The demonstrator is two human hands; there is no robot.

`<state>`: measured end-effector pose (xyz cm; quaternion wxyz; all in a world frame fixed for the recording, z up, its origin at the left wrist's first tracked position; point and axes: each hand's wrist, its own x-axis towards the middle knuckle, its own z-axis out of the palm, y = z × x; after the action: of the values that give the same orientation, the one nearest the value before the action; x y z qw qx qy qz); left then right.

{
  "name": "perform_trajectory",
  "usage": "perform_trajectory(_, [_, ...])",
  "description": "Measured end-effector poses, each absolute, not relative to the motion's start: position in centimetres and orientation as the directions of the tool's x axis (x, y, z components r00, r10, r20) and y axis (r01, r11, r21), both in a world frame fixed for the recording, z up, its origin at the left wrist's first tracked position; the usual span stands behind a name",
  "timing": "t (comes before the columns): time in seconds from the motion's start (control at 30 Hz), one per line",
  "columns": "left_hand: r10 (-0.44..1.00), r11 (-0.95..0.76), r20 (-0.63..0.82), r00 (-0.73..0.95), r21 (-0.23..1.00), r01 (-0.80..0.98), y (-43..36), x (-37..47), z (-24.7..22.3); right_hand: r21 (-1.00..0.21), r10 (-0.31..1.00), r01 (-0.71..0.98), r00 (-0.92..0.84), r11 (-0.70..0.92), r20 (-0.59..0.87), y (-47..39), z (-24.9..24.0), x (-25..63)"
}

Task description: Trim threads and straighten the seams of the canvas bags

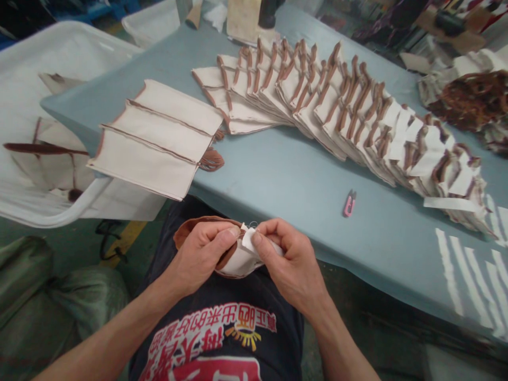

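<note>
A brown and cream sewn piece (238, 262) is held over my lap, just off the table's front edge. My left hand (208, 251) pinches its brown edge between thumb and fingers. Opposite it, my right hand (289, 259) pinches a small white strip (249, 239) against the piece. Fine loose thread curls up between the fingertips. Beyond my hands a cream panel with brown seams (159, 137) lies across the table's left corner. Pink thread snips (350, 203) rest on the table to the right.
A long overlapping row of cream and brown pieces (317, 100) curves over the blue-green table (262, 180). White strips (468, 275) lie at the right. A white bin (79, 206) holds more pieces at the left, above green sacks (79, 301). Brown bundles (472, 100) sit at the back right.
</note>
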<state>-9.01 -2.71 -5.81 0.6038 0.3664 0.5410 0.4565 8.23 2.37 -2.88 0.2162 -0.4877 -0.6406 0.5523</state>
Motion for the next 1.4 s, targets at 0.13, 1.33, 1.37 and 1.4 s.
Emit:
perform_trajectory(0.13, [0.958, 0.284, -0.286, -0.003, 0.952, -0.113, -2.5, -9.0, -5.5, -0.902, 0.892, 0.432, -0.401, -0.017, -0.209, 2.0, -3.0, 8.0])
perform_trajectory(1.33, [0.963, 0.246, -0.242, -0.116, 0.969, 0.026, -2.5, -7.8, -5.0, -0.943, 0.908, 0.332, -0.391, -0.016, -0.153, 2.1, -5.7, 8.0])
perform_trajectory(1.37, [0.964, 0.243, -0.239, -0.118, 0.970, 0.023, -2.5, -7.8, -5.1, -0.944, 0.905, 0.329, -0.393, -0.027, -0.163, 2.1, -5.8, 8.0])
perform_trajectory(1.4, [0.964, 0.241, -0.236, -0.121, 0.970, 0.023, -2.6, -7.9, -5.2, -0.945, 0.902, 0.326, -0.395, -0.038, -0.173, 2.1, -5.8, 8.0])
